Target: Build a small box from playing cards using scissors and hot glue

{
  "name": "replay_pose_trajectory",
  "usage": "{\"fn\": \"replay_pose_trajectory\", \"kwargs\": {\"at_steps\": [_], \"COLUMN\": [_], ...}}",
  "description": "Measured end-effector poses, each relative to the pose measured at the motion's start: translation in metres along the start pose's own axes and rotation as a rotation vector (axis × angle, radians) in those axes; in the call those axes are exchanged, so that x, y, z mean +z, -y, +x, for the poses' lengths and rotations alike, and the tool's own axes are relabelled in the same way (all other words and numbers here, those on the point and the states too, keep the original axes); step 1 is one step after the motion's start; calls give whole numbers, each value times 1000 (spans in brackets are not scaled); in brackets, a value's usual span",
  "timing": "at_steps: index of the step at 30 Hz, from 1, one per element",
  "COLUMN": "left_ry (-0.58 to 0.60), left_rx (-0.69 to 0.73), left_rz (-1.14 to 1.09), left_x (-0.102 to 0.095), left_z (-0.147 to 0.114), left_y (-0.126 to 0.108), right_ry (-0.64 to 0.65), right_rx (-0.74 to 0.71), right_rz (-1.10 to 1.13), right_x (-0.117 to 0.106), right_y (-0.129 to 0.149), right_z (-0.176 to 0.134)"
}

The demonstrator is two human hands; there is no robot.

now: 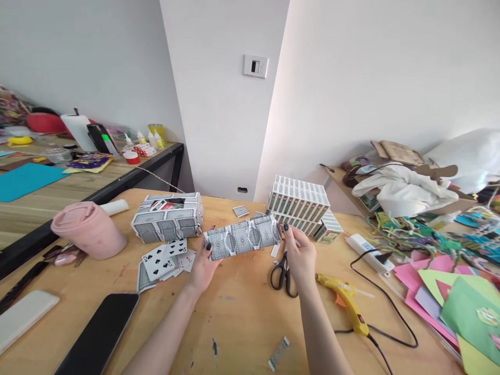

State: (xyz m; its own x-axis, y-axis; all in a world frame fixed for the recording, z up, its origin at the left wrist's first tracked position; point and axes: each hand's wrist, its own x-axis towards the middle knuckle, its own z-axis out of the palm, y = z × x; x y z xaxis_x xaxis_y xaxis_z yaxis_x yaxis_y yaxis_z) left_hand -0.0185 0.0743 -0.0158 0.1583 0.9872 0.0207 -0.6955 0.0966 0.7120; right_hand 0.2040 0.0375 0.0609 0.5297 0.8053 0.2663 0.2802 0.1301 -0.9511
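Note:
A long grey-and-white strip of joined playing cards (242,237) is held up above the table, tilted slightly up to the right. My left hand (203,268) grips its left end, thumb on the front. At the other end, the fingers of my right hand (299,252) pinch the edge. Beyond my left hand stands a box covered in playing cards (167,221), with more cards showing in its top opening. Loose playing cards (162,262) lie in front of that box. Black-handled scissors (284,278) rest just below my right hand, partly hidden by it.
Stacked card boxes (299,203) stand at the back. On the right are a yellow glue gun (346,302) with its cord, a power strip (369,252) and coloured paper (464,307). To the left are a phone (99,333) and a pink cloth-like bundle (91,229).

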Motion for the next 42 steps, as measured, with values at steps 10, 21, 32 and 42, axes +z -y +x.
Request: {"fn": "replay_pose_trajectory", "kwargs": {"at_steps": [10,21,32,42], "left_ry": [-16,-21,20,-2], "left_rx": [-31,-23,-43,-39], "left_rz": [-27,-19,-15,-107], "left_x": [0,-2,-3,-4], "left_z": [-1,-1,-2,1], "left_y": [5,5,6,7], "right_ry": [-96,-188,-180,-107], "right_rx": [-174,-314,-152,130], "right_rz": [12,-63,85,664], "right_x": [14,22,7,-31], "right_y": [0,-2,-7,2], "right_z": [-11,-17,-3,18]}}
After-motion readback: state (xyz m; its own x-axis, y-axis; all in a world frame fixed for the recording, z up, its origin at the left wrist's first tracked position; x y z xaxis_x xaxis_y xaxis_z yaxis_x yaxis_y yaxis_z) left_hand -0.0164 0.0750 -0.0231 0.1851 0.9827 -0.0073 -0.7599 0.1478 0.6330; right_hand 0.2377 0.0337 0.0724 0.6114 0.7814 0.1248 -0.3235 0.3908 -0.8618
